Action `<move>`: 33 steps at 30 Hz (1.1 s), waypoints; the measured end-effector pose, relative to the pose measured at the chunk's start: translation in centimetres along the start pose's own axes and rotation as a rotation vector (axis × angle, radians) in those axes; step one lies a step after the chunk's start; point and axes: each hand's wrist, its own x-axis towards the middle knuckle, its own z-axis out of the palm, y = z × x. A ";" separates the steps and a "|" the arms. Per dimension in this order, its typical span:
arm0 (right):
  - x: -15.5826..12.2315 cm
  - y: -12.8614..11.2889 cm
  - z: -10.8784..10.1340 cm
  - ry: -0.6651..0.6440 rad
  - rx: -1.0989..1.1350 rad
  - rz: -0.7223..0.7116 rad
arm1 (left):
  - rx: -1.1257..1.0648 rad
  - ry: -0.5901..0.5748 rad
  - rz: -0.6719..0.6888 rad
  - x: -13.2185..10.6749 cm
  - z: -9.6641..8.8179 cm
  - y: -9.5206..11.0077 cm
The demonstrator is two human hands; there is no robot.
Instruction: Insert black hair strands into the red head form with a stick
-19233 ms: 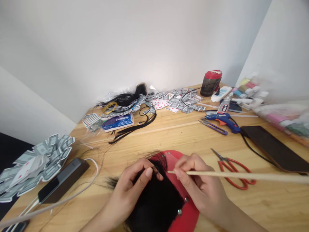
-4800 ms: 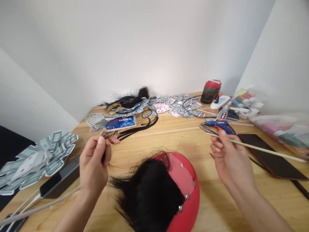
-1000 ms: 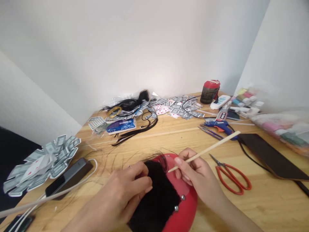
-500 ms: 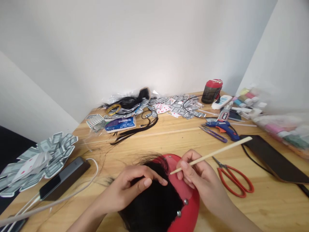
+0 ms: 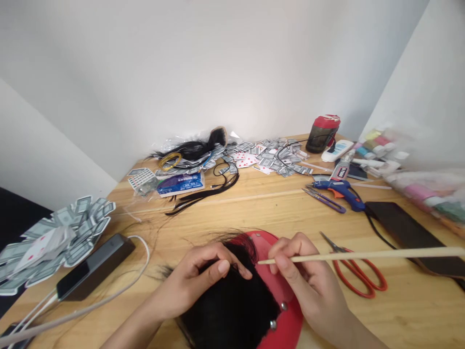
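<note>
A piece of black hair lies over a rounded red form, fixed along its edge with silver round-headed pins. My left hand rests on the hair, thumb and forefinger apart, with the forefinger's tip near the hair's edge. Its other fingers are partly hidden. Between thumb and fingers, my right hand grips a thin pale wooden stick, held nearly level. The stick's narrow tip is at the hair's edge, over the pink-red surface; whether it touches cannot be made out.
Red-handled scissors lie right of my right hand, near a dark flat board. Behind are a blue glue gun and purple snips. A phone on a dark block and its cables occupy the left. Playing cards lie at the back.
The wooden stick has swung from slanting up to nearly level, its far end now reaching the right edge. My right hand has turned with it; my left hand stays almost still.
</note>
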 end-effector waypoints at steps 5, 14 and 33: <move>-0.1 -0.2 0.3 0.045 -0.010 -0.009 | -0.010 0.004 -0.016 -0.1 0.2 0.1; -0.4 -0.6 1.1 0.174 -0.041 0.036 | -0.076 0.106 -0.076 -0.1 0.6 -0.5; -0.7 -0.6 0.9 0.150 -0.101 -0.076 | -0.061 0.118 -0.066 0.0 0.6 -0.2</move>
